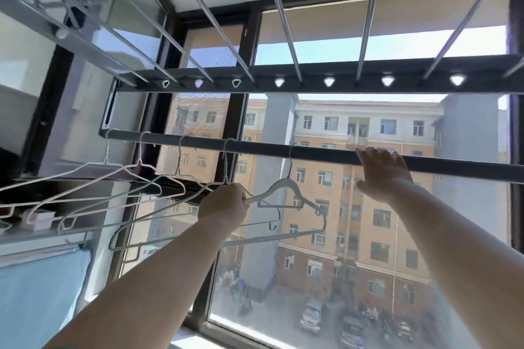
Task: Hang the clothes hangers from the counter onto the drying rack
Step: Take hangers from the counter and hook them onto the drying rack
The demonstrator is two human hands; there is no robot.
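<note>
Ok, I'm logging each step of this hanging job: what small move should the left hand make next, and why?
Probably let go of the grey hanger: its hook already sits over the rack's lower bar, yet the left hand grips its shoulder end. The right hand rests on the bar, so the hanger should hang free.
</note>
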